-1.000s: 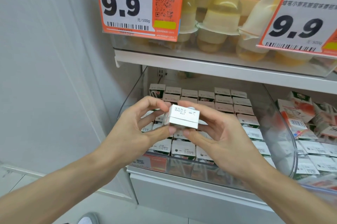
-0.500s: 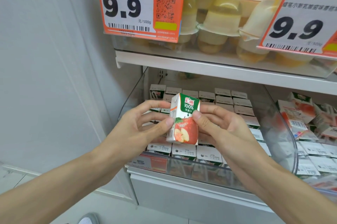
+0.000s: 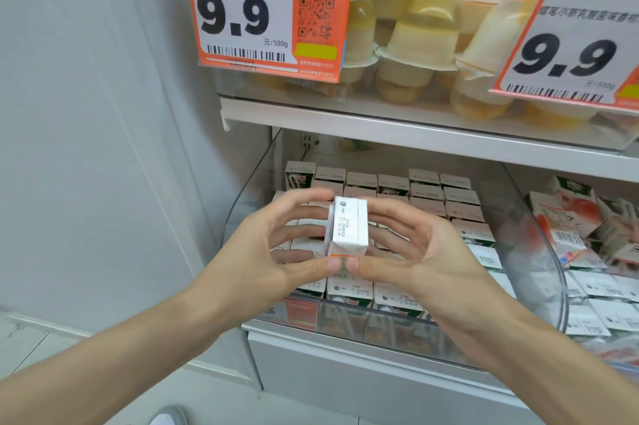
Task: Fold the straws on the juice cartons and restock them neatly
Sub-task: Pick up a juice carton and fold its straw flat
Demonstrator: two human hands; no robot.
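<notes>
White juice carton point(image 3: 346, 227) pinched between left hand point(image 3: 273, 251) and right hand point(image 3: 425, 251), top face up, probably to check its straw before restocking.

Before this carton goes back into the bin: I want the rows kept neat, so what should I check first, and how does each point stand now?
1. Grip on the carton: left hand and right hand both pinch it, ok.
2. Straw folded flat: the straw side faces away, cannot tell.
3. Orientation: printed end faces up, like the stocked cartons, ok.
4. Free slot in the clear bin: hidden behind the hands, cannot tell.
5. Back rows standing in line: ok.
</notes>
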